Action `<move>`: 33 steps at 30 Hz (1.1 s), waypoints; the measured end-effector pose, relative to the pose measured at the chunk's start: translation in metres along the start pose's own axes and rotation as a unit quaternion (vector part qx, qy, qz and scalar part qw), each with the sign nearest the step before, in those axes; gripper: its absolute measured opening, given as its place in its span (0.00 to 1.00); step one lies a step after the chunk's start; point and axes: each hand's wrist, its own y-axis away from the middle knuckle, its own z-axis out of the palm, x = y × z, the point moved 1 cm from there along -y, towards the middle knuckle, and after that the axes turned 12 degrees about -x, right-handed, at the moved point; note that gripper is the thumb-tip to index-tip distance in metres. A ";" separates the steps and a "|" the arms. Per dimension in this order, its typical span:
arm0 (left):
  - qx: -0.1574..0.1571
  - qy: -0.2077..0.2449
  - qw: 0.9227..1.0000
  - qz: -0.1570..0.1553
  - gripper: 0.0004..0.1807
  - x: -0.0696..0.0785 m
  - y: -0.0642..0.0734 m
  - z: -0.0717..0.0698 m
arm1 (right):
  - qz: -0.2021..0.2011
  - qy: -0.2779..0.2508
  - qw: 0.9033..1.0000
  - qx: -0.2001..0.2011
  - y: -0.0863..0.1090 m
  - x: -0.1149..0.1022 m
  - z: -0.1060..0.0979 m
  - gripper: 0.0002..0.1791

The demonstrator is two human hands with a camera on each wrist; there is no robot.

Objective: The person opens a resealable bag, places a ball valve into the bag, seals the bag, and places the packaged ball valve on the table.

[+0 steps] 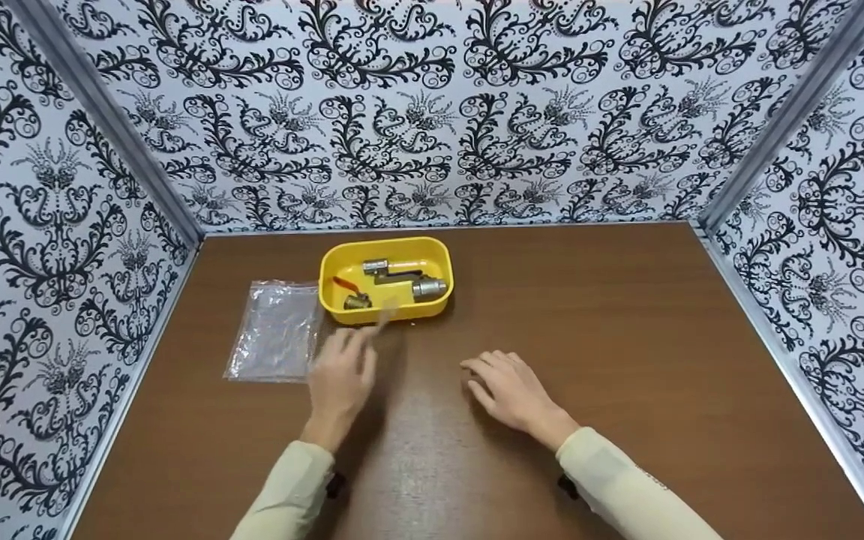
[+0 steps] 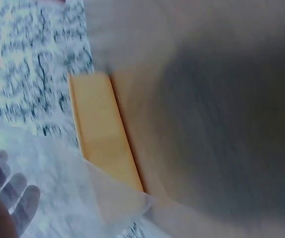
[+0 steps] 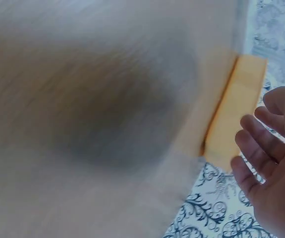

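Observation:
My left hand point(image 1: 340, 375) is just in front of the yellow tray, its fingers pinching a clear plastic bag point(image 2: 58, 163). In the left wrist view, several fingertips show through the film. My right hand point(image 1: 511, 394) hovers low over the table or rests on it, to the right; its fingers are loosely bent with nothing in them. Inside the yellow tray point(image 1: 385, 316) lie a brass valve point(image 1: 357, 301) with a red lever, a silver metal fitting point(image 1: 429, 288), and another silver piece point(image 1: 375, 266) beside a dark lever.
More clear plastic bags point(image 1: 278, 330) lie flat on the brown table point(image 1: 589, 300), left of the tray. Patterned walls point(image 1: 432, 112) with grey metal corner posts point(image 1: 792, 97) stand at the back and both sides.

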 end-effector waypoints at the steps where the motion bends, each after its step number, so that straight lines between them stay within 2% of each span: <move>1: -0.005 0.004 1.000 0.014 0.16 0.006 0.000 0.002 | 0.002 -0.018 1.000 -0.001 0.000 -0.003 -0.002 0.14; 4: -0.027 0.022 0.998 0.049 0.25 0.024 0.003 0.009 | 0.006 -0.082 0.997 -0.003 0.000 -0.010 -0.008 0.13; 8: -0.056 0.044 0.993 0.099 0.31 0.043 0.008 0.019 | 0.020 -0.184 0.983 0.003 -0.002 -0.015 -0.014 0.14; 11: -0.070 0.051 0.988 0.130 0.31 0.053 0.012 0.027 | 0.035 -0.270 0.962 0.013 -0.004 -0.014 -0.017 0.14; 14: -0.095 0.063 0.982 0.150 0.30 0.060 0.017 0.034 | 0.054 -0.352 0.934 0.019 -0.004 -0.011 -0.017 0.18; 16: -0.123 0.070 0.977 0.159 0.32 0.062 0.019 0.038 | 0.064 -0.396 0.916 0.022 -0.004 -0.008 -0.017 0.21; 18: -0.154 0.071 0.971 0.167 0.35 0.064 0.021 0.041 | 0.072 -0.420 0.904 0.027 -0.004 -0.006 -0.015 0.23; 19: -0.169 0.070 0.968 0.172 0.37 0.065 0.022 0.043 | 0.075 -0.425 0.902 0.030 -0.004 -0.006 -0.015 0.23; 23: -0.210 0.080 0.956 0.191 0.41 0.066 0.025 0.047 | 0.080 -0.410 0.908 0.033 -0.003 -0.004 -0.014 0.19; 26: -0.217 0.105 0.953 0.182 0.38 0.067 0.025 0.049 | 0.079 -0.401 0.912 0.030 -0.002 -0.004 -0.014 0.15; 28: -0.219 0.132 0.954 0.155 0.32 0.069 0.024 0.048 | 0.078 -0.394 0.915 0.029 -0.001 -0.004 -0.013 0.13; 30: -0.225 0.174 0.952 0.113 0.24 0.073 0.020 0.047 | 0.077 -0.383 0.920 0.031 -0.001 -0.004 -0.013 0.11; 32: -0.233 0.225 0.944 0.062 0.16 0.078 0.016 0.046 | 0.076 -0.370 0.925 0.039 0.000 -0.005 -0.012 0.10; 33: -0.238 0.256 0.936 0.035 0.13 0.080 0.014 0.046 | 0.075 -0.362 0.928 0.043 0.000 -0.005 -0.011 0.10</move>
